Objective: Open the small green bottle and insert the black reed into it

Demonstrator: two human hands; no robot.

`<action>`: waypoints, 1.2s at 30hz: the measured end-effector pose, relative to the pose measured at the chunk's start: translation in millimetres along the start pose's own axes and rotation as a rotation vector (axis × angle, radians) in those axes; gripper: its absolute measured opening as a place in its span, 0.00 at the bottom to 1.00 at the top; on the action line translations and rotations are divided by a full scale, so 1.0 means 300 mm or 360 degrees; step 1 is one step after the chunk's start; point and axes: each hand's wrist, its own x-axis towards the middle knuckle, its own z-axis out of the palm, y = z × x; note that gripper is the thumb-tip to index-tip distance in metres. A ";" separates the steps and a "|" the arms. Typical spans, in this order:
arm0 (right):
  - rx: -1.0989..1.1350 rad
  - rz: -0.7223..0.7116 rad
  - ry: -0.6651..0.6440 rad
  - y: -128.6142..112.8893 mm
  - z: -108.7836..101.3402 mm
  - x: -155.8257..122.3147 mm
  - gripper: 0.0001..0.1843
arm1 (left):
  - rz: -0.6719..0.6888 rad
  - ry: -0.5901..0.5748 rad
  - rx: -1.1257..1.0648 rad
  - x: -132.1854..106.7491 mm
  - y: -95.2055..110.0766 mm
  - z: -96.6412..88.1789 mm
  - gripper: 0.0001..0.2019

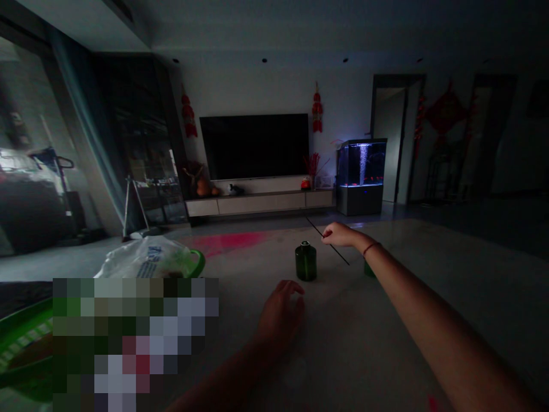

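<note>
My right hand pinches a thin dark stick, which slants down to the right above the table. Just left of the stick's lower end stands a small green glass bottle, upright, with a narrow neck and a pale rim. The stick and bottle appear apart. On the near side of the bottle, my left hand is held with fingers loosely curved and apart, with nothing in it. Another green object is mostly hidden behind my right forearm, so its shape cannot be made out.
The pale tabletop lies under both hands. At the left are a green basket, a clear plastic bag and a blurred-out patch. Farther off stand a television, a low cabinet and a lit fish tank. The room is dim.
</note>
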 end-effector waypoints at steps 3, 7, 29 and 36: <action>0.0102 -0.0055 -0.0036 -0.030 -0.040 -0.011 0.07 | 0.0016 -0.0005 0.0034 0.002 0.005 -0.001 0.06; 0.0514 -0.0208 -0.0045 -0.091 -0.102 -0.042 0.08 | 0.0002 0.0012 0.0038 0.000 0.010 0.000 0.06; 0.0883 -0.0268 0.0388 -0.116 -0.068 -0.044 0.03 | 0.0059 -0.0008 0.0023 0.002 0.001 0.000 0.05; 0.0807 -0.0186 0.0329 -0.111 -0.014 -0.026 0.05 | 0.0017 -0.0011 0.0027 0.005 0.005 0.000 0.05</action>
